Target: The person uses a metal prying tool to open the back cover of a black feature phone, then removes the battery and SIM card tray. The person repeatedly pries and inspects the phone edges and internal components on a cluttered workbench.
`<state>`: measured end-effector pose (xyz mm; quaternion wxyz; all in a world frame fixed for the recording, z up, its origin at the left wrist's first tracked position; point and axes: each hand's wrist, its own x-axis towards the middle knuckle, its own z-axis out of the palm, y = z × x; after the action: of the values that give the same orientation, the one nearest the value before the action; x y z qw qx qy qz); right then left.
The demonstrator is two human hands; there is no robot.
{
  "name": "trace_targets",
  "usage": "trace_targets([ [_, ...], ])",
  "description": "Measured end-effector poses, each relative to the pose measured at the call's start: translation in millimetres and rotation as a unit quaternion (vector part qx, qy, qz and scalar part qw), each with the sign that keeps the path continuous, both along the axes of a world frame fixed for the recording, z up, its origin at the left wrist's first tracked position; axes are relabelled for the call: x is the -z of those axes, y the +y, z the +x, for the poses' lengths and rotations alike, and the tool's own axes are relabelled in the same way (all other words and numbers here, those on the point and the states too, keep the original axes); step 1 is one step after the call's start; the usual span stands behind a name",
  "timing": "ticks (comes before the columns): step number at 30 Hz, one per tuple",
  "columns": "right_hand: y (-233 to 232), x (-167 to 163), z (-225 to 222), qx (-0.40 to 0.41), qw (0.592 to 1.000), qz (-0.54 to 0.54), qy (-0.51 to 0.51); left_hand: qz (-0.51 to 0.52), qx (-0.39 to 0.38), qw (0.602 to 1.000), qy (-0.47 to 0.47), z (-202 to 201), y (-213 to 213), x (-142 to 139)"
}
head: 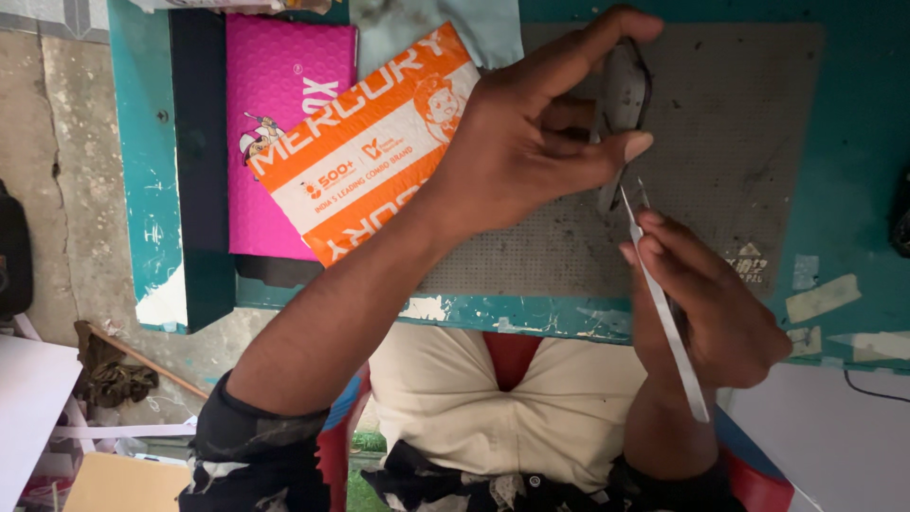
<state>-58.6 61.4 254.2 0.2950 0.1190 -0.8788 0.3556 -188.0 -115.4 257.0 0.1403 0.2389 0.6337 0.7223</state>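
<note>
A teal worktop (853, 114) carries a grey perforated mat (730, 142). On its left part lie an orange and white padded envelope (365, 152) over a pink one (280, 114), beside a dark flat box (201, 133); nothing blocks the hands.

The left hand (531, 142), its forearm crossing over the orange envelope, pinches a small dark oval part (626, 90) between thumb and fingers above the mat. The part stands nearly upright on edge, its long axis running far to near.

The right hand (706, 303), just near of it, grips metal tweezers (664, 303), whose long axis slants from near right up to far left, tips meeting the part's lower end.
</note>
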Motion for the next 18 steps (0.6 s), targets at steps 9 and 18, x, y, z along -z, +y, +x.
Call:
trace_targets([
  [9,17,-8,-11,-0.064,0.997,-0.037,-0.030,0.003,-0.019,1.000,0.024,2,2,4],
  [18,23,-2,-12,-0.013,0.979,-0.187,-0.086,0.002,-0.028,1.000,0.008,1,5,1],
])
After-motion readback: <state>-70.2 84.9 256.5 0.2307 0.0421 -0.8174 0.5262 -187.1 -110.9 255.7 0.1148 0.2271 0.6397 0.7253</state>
